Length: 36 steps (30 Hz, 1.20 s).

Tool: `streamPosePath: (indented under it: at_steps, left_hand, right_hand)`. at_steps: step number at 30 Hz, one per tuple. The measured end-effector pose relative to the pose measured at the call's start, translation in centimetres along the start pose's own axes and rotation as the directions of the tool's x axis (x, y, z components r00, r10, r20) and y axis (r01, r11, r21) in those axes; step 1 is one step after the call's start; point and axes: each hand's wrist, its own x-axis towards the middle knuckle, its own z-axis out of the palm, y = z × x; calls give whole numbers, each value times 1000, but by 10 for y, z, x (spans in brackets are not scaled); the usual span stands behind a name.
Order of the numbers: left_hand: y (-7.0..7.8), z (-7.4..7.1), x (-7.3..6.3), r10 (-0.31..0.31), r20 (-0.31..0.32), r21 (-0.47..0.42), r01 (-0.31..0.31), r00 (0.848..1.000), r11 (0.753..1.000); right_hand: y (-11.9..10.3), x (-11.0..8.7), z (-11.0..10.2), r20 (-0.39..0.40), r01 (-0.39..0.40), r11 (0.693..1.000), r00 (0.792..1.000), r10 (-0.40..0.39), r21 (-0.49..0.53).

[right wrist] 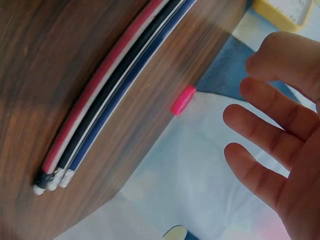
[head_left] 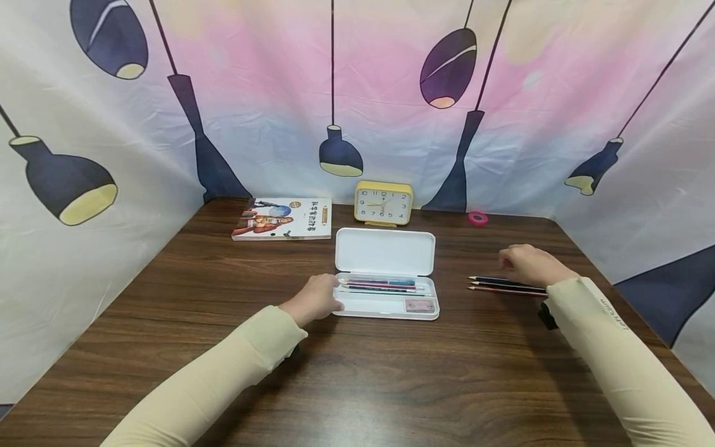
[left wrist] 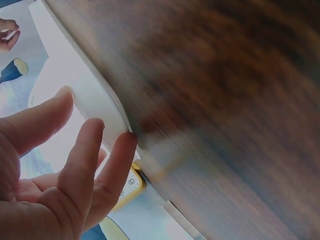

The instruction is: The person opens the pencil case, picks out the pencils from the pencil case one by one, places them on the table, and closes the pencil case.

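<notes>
Pencil case [head_left: 368,305], white with the lid flipped up, sits mid-frame in the head view, left hand [head_left: 314,299] at its left end, right hand [head_left: 536,266] by three pencils [head_left: 505,285] at right. Left wrist cam: thumb and fingers loosely apart, fingertips at the case edge, left of centre. Right wrist cam: pencils upper left, relaxed fingers at right holding nothing.

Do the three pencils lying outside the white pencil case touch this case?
Apart. The head view shows it: a strip of bare wooden table separates the white pencil case from the three pencils on its right.
</notes>
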Motion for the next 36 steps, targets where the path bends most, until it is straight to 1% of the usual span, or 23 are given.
streamPosePath:
  at_steps: [5,10,13,19,22,26,31,36]
  left_hand:
    - [0,0,1,9,-1,10,-9,1000,1000]
    - [0,1,0,6,1,10,-6,1000,1000]
    - [0,1,0,-3,5,3,3,1000,1000]
    - [2,1,0,-21,13,-7,21,1000,1000]
    - [1,1,0,-16,12,-2,16,1000,1000]
    - [1,0,0,-4,5,5,4,1000,1000]
    - [1,0,0,15,-6,15,-15,1000,1000]
    - [1,0,-1,42,-15,26,-42,999,999]
  right_hand:
    - [-11,6,-1,11,13,1000,1000,-12,-7]
    - [-24,10,-2,16,50,999,999,-50,9]
    - [-29,13,-1,-12,89,996,996,-89,16]
    - [-40,22,1,-72,156,988,985,-157,-18]
    - [-46,26,2,-84,183,983,979,-185,-34]
    - [-52,29,3,-90,195,980,976,-198,-45]
    - [-58,33,4,-83,189,981,978,-191,-38]
    - [-65,37,6,-74,219,975,973,-221,-28]
